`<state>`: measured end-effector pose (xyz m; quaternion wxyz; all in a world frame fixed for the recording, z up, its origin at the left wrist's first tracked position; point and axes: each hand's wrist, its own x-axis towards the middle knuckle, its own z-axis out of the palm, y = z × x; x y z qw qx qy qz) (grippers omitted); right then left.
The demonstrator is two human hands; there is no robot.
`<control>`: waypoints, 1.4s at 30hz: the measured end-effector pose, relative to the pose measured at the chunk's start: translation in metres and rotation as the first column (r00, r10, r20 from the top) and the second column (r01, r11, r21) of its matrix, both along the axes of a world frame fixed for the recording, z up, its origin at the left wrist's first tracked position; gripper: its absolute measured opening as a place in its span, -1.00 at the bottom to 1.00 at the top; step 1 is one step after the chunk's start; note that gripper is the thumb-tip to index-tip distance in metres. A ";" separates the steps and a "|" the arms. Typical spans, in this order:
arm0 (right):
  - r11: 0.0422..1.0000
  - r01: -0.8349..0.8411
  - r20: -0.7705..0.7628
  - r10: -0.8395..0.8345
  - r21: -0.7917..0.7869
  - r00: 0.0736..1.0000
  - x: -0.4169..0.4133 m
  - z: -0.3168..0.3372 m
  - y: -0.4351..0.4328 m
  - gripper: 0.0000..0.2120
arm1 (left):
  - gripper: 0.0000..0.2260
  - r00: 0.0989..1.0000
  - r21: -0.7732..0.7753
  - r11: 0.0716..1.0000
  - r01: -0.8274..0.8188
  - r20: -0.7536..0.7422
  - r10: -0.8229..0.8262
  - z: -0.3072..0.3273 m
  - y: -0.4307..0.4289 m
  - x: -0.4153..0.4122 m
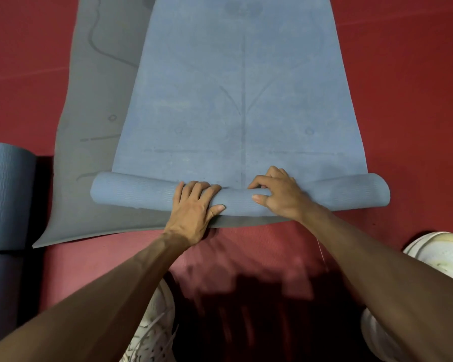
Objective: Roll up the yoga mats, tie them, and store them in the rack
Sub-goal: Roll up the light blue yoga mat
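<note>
A blue yoga mat (236, 105) lies stretched away from me on the red floor, its near end wound into a low roll (131, 188) that runs left to right. My left hand (194, 210) lies over the roll left of its middle, fingers curled across the top and thumb on the near side. My right hand (277, 195) grips the roll just right of the middle, fingers hooked over the far side. A grey mat (89, 152) lies flat beneath the blue one and sticks out to the left and at the near edge.
A rolled blue mat (5, 205) with a dark strap around it lies at the left edge. My white shoes (439, 253) stand on the red floor (403, 74) close behind the roll, one at the right, another low in the middle.
</note>
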<state>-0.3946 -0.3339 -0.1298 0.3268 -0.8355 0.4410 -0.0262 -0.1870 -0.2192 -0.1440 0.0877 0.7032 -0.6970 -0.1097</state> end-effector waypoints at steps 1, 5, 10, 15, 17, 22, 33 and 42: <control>1.000 -0.011 -0.011 0.011 -0.013 1.000 0.000 0.000 -0.001 -0.80 | -0.50 1.000 0.021 1.000 0.005 0.001 -0.005 0.000 -0.005 0.002; 0.989 -0.042 -0.055 0.034 -0.141 0.998 0.000 -0.002 -0.003 -0.76 | -0.39 0.999 0.120 0.992 0.032 0.010 -0.033 0.008 -0.025 0.007; 0.890 0.054 0.001 -0.060 -0.454 0.998 -0.001 -0.006 0.017 -0.71 | -0.28 0.999 0.178 0.984 0.028 0.027 -0.034 0.009 -0.037 0.010; 0.856 -0.022 -0.163 -0.073 -0.517 0.984 -0.008 -0.009 0.043 -0.58 | -0.51 0.999 0.368 0.929 0.045 -0.011 -0.044 0.013 -0.049 0.011; 0.857 -0.119 -0.253 -0.014 -0.502 0.967 -0.015 -0.013 0.048 -0.48 | -0.50 0.999 0.427 0.904 0.033 -0.030 -0.023 0.017 -0.055 0.012; 0.868 -0.183 -0.324 0.026 -0.463 0.946 -0.012 -0.013 0.032 -0.35 | -0.48 0.992 0.438 0.899 0.012 -0.115 0.043 0.019 -0.071 0.015; 0.911 -0.246 -0.370 0.114 -0.331 0.922 0.003 0.000 -0.016 -0.20 | -0.49 0.998 0.014 0.999 0.029 0.052 -0.030 0.015 -0.062 0.015; 0.973 -0.199 -0.325 0.151 -0.117 0.933 0.008 0.015 -0.034 -0.35 | -0.45 0.989 0.117 0.983 0.144 0.028 -0.148 0.032 -0.063 0.025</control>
